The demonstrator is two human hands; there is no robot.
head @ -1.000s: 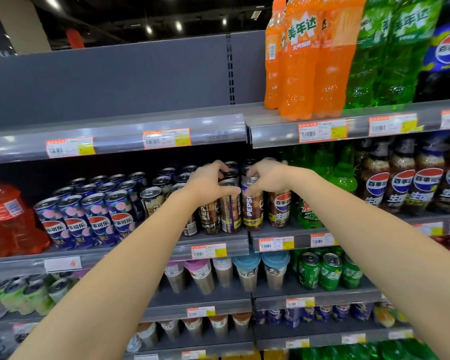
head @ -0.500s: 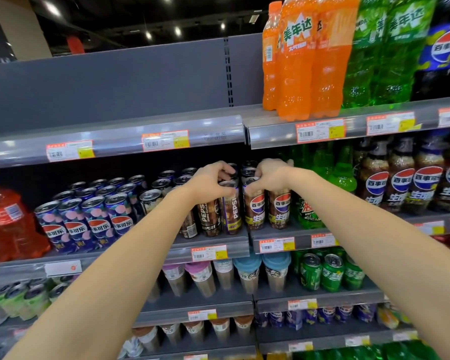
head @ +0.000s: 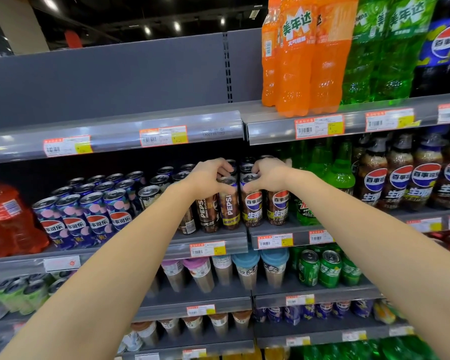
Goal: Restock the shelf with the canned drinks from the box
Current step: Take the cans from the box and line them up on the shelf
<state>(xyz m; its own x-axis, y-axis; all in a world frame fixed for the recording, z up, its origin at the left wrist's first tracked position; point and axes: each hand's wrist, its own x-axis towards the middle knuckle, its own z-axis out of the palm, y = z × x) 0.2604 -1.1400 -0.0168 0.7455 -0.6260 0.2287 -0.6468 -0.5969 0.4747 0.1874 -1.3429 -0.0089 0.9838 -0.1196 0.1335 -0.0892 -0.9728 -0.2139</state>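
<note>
Both arms are reaching to the middle shelf (head: 237,237) — the left hand (head: 208,178) is curling round the top of a PEPSI can (head: 228,203), the right hand (head: 270,175) is gripping the neighbouring can (head: 253,206) just right of it. Both are standing upright, side by side, at the shelf's near edge.

Our left hand (head: 208,178) curls over the rim of the slim brown PEPSI can (head: 229,206) and our right hand (head: 269,175) over the slim brown can with the red-and-blue roundel (head: 253,207), so both lids are partly covered and the tips of our fingers are lost behind them. The tall orange plastic bottles (head: 296,63) and the green plastic bottles (head: 385,61) beside them are cut off by the top edge, the green ones blurred, and the red plastic bottle (head: 3,222) is cropped at the left. We cannot read the small print on the orange-and-white price tags (head: 163,136), and both our forearms (head: 115,271) run out past the bottom edge.
</note>
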